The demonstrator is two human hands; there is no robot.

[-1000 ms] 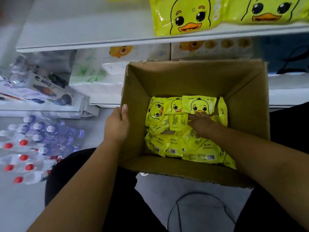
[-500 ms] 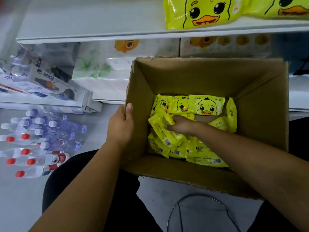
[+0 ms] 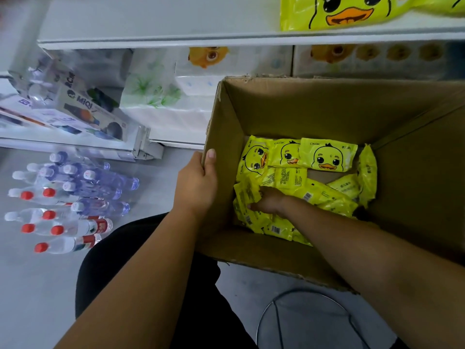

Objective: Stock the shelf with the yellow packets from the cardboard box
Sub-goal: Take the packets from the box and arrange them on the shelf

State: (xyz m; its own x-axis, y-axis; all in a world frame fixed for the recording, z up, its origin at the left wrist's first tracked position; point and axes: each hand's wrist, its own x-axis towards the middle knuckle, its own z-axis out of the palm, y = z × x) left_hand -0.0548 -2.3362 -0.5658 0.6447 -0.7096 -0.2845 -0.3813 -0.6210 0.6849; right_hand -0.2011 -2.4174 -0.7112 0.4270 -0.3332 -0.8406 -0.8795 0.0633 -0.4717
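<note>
Evidently early on: the right hand [image 3: 269, 201] has its grip pinching 1 yellow packet [image 3: 247, 194], many more around it; the left hand [image 3: 197, 183] clasps the cardboard box [image 3: 327, 109] wall.

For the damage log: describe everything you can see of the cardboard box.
The cardboard box is plain brown corrugated card, open at the top, its far rim ragged. It stands upright before the white shelf, partly cut off at the picture's right. Yellow packets with duck faces cover most of its bottom; a bare patch shows. The left hand grips its left wall's top edge; the right hand reaches inside among the packets.
</note>
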